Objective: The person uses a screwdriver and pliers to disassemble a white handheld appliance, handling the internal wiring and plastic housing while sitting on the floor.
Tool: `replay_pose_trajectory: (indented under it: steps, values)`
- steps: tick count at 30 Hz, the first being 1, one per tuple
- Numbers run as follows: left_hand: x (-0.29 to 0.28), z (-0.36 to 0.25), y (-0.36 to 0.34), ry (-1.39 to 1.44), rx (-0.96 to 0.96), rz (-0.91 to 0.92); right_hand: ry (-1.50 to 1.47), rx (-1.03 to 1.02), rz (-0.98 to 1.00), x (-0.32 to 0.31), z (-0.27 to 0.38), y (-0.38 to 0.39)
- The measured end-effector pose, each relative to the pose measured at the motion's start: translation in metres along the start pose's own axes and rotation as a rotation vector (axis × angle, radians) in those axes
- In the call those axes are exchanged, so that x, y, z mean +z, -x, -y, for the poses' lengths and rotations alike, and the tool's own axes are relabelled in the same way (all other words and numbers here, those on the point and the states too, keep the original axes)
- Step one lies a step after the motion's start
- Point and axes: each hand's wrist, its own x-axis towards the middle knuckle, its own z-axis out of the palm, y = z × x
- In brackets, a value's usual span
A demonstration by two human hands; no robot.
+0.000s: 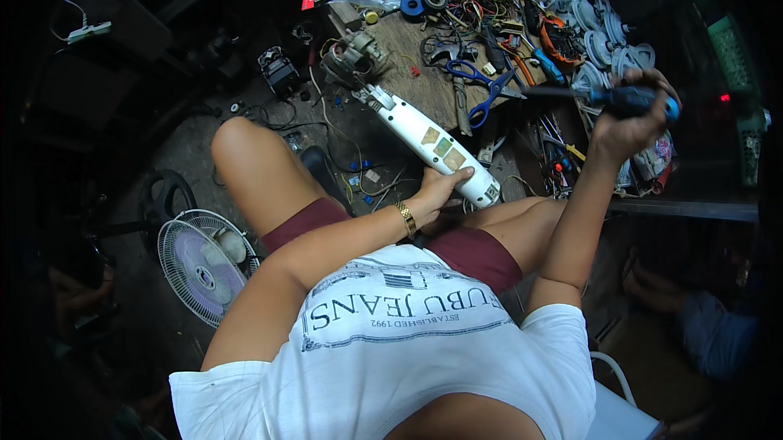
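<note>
My left hand (440, 192) grips the lower end of a long white fan neck (412, 125), thumb on top and fingers underneath. Patches of old label and dark screw holes mark its upper face. At its far end a bare fan motor (356, 55) is attached, over the corner of the wooden bench. Up to the right, my right hand (634, 123) is closed around the blue and black handle of a screwdriver (621, 100). The screwdriver's dark shaft points left, apart from the fan neck and blurred. Blue-handled scissors (483, 94) lie on the bench below its tip.
Wires, tape rolls (413, 6), a hammer (450, 50) and pliers (515, 57) crowd the wooden bench (400, 40). Pale plastic fan parts (599, 44) pile up at right. A caged fan (205, 270) stands on the floor at left. Another person's legs (661, 293) show at lower right.
</note>
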Motion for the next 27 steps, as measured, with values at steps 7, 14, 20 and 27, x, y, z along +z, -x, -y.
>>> replay_pose_trajectory:
  steps: [7, 14, 20, 27]
  values:
    - [0.017, -0.007, -0.005, 0.097, -0.029, 0.012, -0.088, 0.144, 0.29, 0.027, 0.003, 0.064]
    - [0.018, -0.004, -0.008, 0.086, -0.025, -0.031, -0.053, 0.224, 0.347, 0.035, -0.025, 0.087]
    - [0.017, -0.009, -0.003, 0.059, -0.027, -0.006, -0.04, 0.25, 0.355, 0.038, -0.036, 0.093]
    - [0.016, -0.008, -0.005, 0.056, -0.02, -0.054, -0.033, 0.244, 0.462, 0.047, -0.035, 0.097]
